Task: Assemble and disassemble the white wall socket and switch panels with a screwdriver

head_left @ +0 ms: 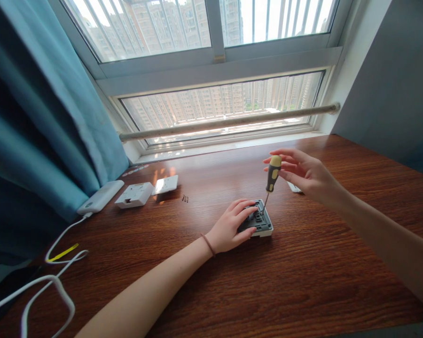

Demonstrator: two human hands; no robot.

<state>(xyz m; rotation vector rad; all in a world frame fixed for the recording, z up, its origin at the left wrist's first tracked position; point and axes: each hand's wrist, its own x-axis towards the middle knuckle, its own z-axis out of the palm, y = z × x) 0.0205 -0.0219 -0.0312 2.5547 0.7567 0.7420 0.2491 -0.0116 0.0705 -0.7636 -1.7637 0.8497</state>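
Note:
A square panel (265,227) with a dark grey face and a white rim, like a wall socket without its cover, lies on the table. Across its left part rests my left hand (232,225), thumb at the near side and fingers over the top, holding it down. My right hand (299,171) has its thumb and fingers around the handle of a grey and yellow screwdriver (274,173). The screwdriver stands nearly upright, its shaft reaching down to the panel's face near the right edge. Whether the tip sits in a screw is too small to tell.
Several small screws (185,198) lie left of the panel. Further left are a white plate (165,184), a white box (134,194) and a white power bank (101,197) with a cable (65,225). Another white piece (293,187) is partly behind my right hand. A window (225,103) borders the far edge.

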